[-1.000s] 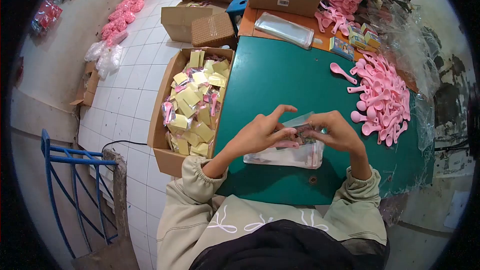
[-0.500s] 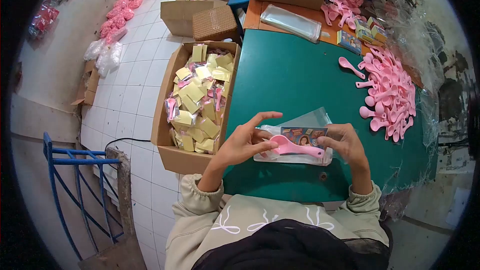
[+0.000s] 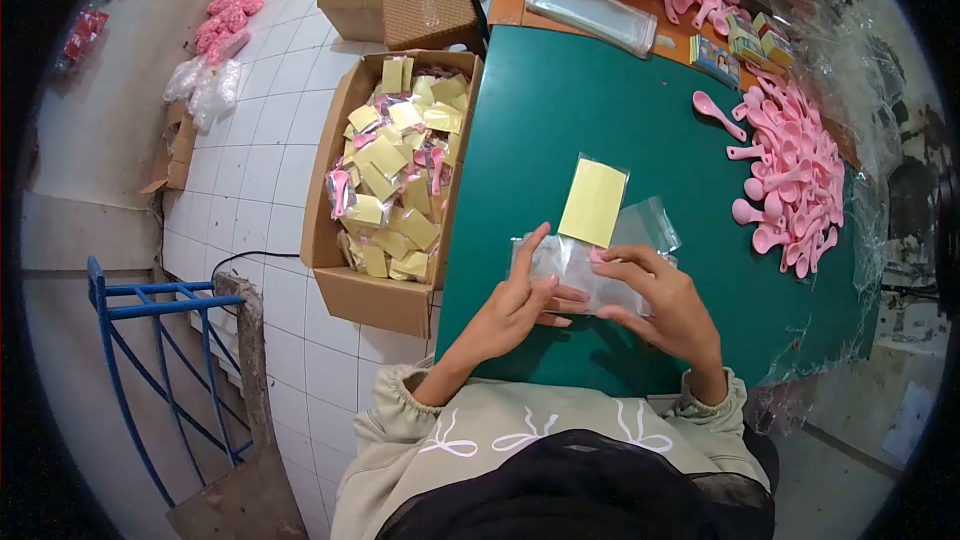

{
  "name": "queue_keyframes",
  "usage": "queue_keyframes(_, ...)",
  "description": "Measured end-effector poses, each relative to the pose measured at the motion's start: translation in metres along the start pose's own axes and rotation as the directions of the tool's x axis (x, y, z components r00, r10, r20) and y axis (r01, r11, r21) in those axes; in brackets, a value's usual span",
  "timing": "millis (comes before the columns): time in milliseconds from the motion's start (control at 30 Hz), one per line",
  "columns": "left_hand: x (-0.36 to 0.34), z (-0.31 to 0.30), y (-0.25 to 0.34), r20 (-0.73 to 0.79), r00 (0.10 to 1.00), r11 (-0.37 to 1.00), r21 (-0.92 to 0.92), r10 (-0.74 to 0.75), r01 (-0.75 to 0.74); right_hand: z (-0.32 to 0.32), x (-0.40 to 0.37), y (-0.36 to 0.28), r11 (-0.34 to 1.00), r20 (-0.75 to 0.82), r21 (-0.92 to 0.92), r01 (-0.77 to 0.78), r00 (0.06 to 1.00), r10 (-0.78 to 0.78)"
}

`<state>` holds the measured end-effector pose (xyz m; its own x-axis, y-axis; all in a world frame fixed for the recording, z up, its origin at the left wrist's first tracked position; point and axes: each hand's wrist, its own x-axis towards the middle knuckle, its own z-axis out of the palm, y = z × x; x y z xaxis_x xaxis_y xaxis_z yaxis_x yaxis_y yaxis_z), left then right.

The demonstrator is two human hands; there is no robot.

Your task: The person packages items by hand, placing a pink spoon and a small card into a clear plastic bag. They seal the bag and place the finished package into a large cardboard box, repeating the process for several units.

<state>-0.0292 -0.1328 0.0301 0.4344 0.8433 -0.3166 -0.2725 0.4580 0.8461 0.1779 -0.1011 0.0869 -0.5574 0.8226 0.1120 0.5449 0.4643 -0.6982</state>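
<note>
A packet with a yellow card in clear wrap lies yellow side up at the far edge of a stack of clear plastic bags. My left hand rests over the left side of the stack, fingers spread. Over its right side is my right hand, thumb and forefinger apart. By that forefinger's tip shows a small pink bit, possibly part of a spoon; the rest of it is hidden. Another clear bag sticks out beyond the right hand.
A pile of pink spoons lies on the green table at right. Left of the table stands a carton filled with yellow-card packets. More clear bags and small card stacks are at the back.
The pink spoon and picture card that lay between my hands no longer show. A yellow-backed packet now lies beyond my fingers. My left hand has moved down, and my right hand has shifted left.
</note>
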Motion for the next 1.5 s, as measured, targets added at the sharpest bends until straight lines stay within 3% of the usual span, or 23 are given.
queue_keyframes(67,-0.005,0.000,-0.004,-0.004,1.000,0.999,0.035,-0.024,0.024,0.007,-0.005,-0.001,0.998,0.029,0.002,-0.064,0.998,0.064)
queue_keyframes(267,-0.007,0.003,-0.006,-0.005,1.000,0.982,0.188,0.018,-0.017,0.035,-0.002,-0.005,0.998,-0.001,-0.031,-0.045,0.999,0.045)
queue_keyframes(367,-0.009,0.002,-0.009,0.053,0.992,0.922,0.366,0.117,-0.129,0.044,0.000,-0.004,0.991,0.049,0.092,-0.096,0.995,0.092)
queue_keyframes(567,-0.016,0.010,0.002,0.043,0.988,0.901,0.406,0.145,-0.150,0.038,0.000,-0.003,0.974,0.132,0.196,-0.111,0.987,0.086)
queue_keyframes(667,-0.012,0.009,-0.010,-0.038,0.987,0.957,0.250,0.159,-0.145,0.032,0.001,-0.010,0.998,0.140,0.053,0.017,0.990,-0.025)
queue_keyframes(767,0.000,0.006,-0.011,-0.146,0.988,0.969,0.247,0.047,-0.010,0.040,-0.003,-0.010,0.976,0.087,-0.178,0.127,0.990,-0.113)
queue_keyframes(867,0.009,0.011,-0.013,-0.145,0.987,0.967,0.253,0.071,-0.032,0.044,-0.007,-0.008,0.947,0.068,-0.215,0.238,0.971,-0.229)
queue_keyframes(967,0.013,0.015,-0.022,-0.171,0.979,0.964,0.258,0.114,-0.067,0.034,-0.012,0.001,0.975,0.131,-0.027,0.220,0.968,-0.215)
queue_keyframes(1067,0.011,0.033,0.004,-0.239,0.965,0.935,0.355,0.109,-0.018,-0.011,-0.022,0.015,0.936,0.267,0.331,0.119,0.939,-0.214)
queue_keyframes(1133,0.013,0.027,-0.003,-0.210,0.974,0.990,0.124,0.089,-0.063,-0.055,-0.033,0.024,0.896,0.283,0.428,0.120,0.924,-0.258)
queue_keyframes(1167,0.013,0.023,-0.005,-0.192,0.978,0.997,0.003,0.078,-0.078,-0.077,-0.041,0.038,0.827,0.148,0.528,0.191,0.939,-0.311)
queue_keyframes(1200,0.010,0.017,-0.003,-0.130,0.990,0.997,0.053,0.063,-0.057,-0.103,-0.052,0.063,0.790,0.017,0.554,0.264,0.945,-0.327)
queue_keyframes(1267,0.007,0.008,-0.008,-0.046,0.999,0.998,0.063,0.017,-0.014,-0.170,-0.094,0.129,0.823,-0.177,0.553,0.129,0.984,-0.036)
queue_keyframes(1300,0.006,0.004,-0.011,-0.005,1.000,0.997,0.074,-0.007,0.007,-0.206,-0.109,0.174,0.982,-0.348,0.186,-0.012,0.934,0.078)
queue_keyframes(1333,0.003,0.004,-0.014,-0.009,1.000,0.998,0.058,-0.009,0.009,-0.241,-0.123,0.218,0.900,-0.511,-0.247,-0.358,0.838,0.193)
queue_keyframes(1367,0.001,0.004,-0.018,0.005,1.000,0.996,0.088,0.000,-0.001,-0.276,-0.137,0.262,0.638,-0.643,-0.418,-0.646,0.707,0.294)
queue_keyframes(1400,0.002,0.003,-0.021,0.017,1.000,0.993,0.116,0.016,-0.018,-0.275,-0.141,0.263,0.472,-0.599,-0.471,-0.745,0.663,0.449)
queue_keyframes(1467,0.001,0.003,-0.027,0.025,0.999,0.982,0.181,0.039,-0.043,-0.270,-0.150,0.262,0.105,-0.496,-0.625,-0.774,0.497,0.712)
queue_keyframes(1500,0.001,0.004,-0.028,0.010,0.999,0.989,0.144,0.044,-0.045,-0.219,-0.121,0.211,0.342,-0.536,-0.542,-0.767,0.630,0.562)
